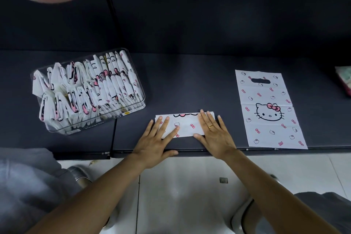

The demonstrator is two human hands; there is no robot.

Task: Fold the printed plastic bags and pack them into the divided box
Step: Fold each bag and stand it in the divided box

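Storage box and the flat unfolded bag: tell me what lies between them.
Head view: the folded bag, pressed under the left hand and right hand.

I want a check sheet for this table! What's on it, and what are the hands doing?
Surface: dark table, a seam running near the box.
Job's things: folded bag lying flat at the front edge; flat bag unfolded to its right; clear box at left, packed with upright folded bags.
Clutter: pale item at the right edge, cut off.
Hands: left hand and right hand press flat on the folded bag, fingers straight.
Cables: nothing seen.
Surroundings: pale tiled floor below.
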